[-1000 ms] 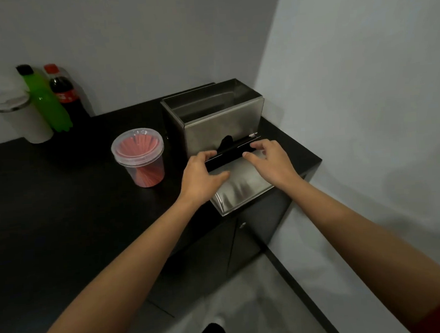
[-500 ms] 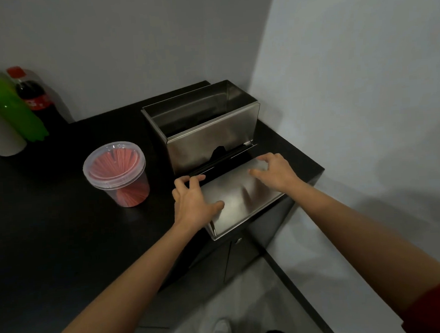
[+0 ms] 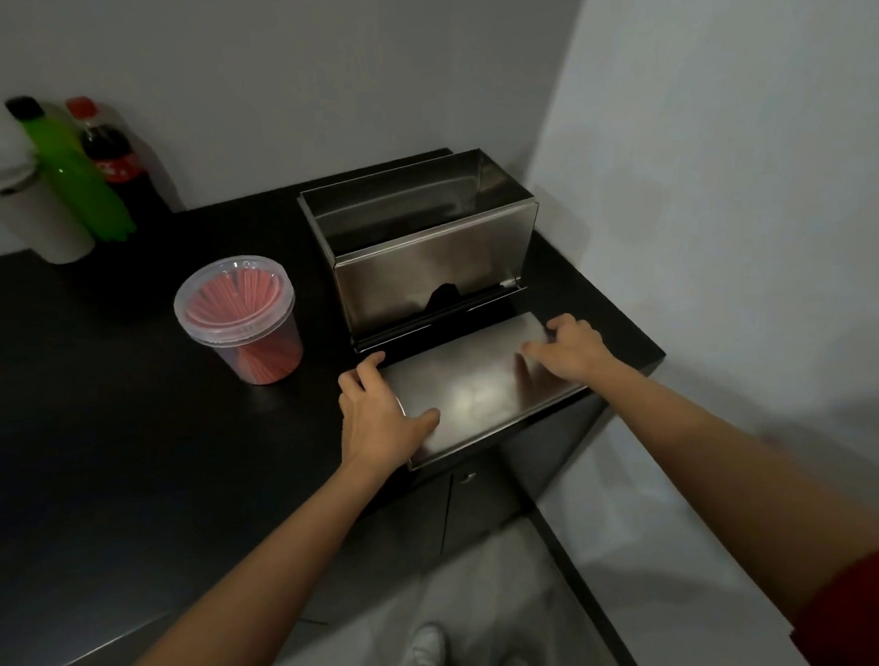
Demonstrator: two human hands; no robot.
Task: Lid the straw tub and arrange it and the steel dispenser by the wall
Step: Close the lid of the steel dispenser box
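The steel dispenser (image 3: 424, 277), an open-topped box with a flat steel tray (image 3: 482, 397) at its front, stands at the right end of the black counter (image 3: 124, 429), close to the corner of the two walls. My left hand (image 3: 376, 419) grips the tray's left edge, thumb on top. My right hand (image 3: 572, 348) holds the tray's far right corner with curled fingers. The clear straw tub (image 3: 241, 319), full of red straws and with its clear lid on, stands upright to the left of the dispenser, touched by neither hand.
A green bottle (image 3: 75, 169), a cola bottle (image 3: 113, 162) and a white lidded cup (image 3: 23, 209) stand against the back wall at far left. The tray overhangs the counter's front edge above the cabinet doors (image 3: 468, 506). The side wall (image 3: 728, 212) is close on the right.
Both hands slid from the dispenser's slot outward and toward me, onto the tray's side edges. The tub has stayed put with its lid on.
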